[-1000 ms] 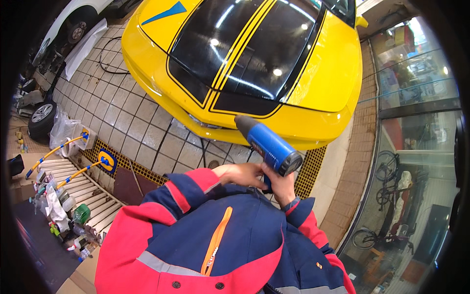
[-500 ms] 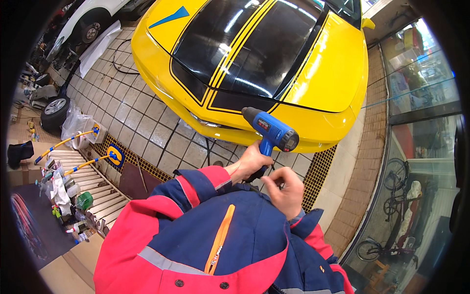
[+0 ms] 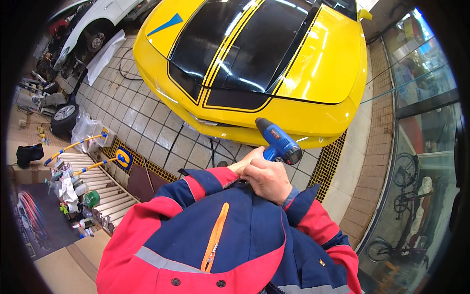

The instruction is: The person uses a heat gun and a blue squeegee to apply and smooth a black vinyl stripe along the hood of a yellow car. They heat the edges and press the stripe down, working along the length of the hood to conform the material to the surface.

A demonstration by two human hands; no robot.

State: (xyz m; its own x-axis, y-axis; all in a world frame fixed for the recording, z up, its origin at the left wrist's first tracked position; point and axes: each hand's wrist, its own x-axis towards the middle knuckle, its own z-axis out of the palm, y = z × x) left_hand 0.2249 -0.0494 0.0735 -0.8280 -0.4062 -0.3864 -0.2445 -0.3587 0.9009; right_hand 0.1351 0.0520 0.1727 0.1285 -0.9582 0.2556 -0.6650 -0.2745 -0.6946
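A blue heat gun (image 3: pixel 279 140) with a dark nozzle tilts up and to the left in front of the yellow car (image 3: pixel 318 73). My left hand (image 3: pixel 250 157) is wrapped round its grip, most of which is hidden. Crossing in front of that hand is my right hand (image 3: pixel 271 180), its fingers curled together close to the left wrist. Whatever those fingers pinch, if anything, I cannot make out. Beyond the nozzle lies the car's front bumper, with a gap between them. Black panels and thin yellow stripes cover the middle of the hood.
A slatted bench (image 3: pixel 110 198) at the left carries bottles and cloths. Behind it are a loose wheel (image 3: pixel 64 117) and a white car (image 3: pixel 100 19). Yellow floor grating (image 3: pixel 329 164) runs along the tiles. Bicycles (image 3: pixel 404 188) show through the glass at the right.
My right hand has moved left, from beside the left hand to across it near the wrist. The heat gun has shifted a little right and down in the picture.
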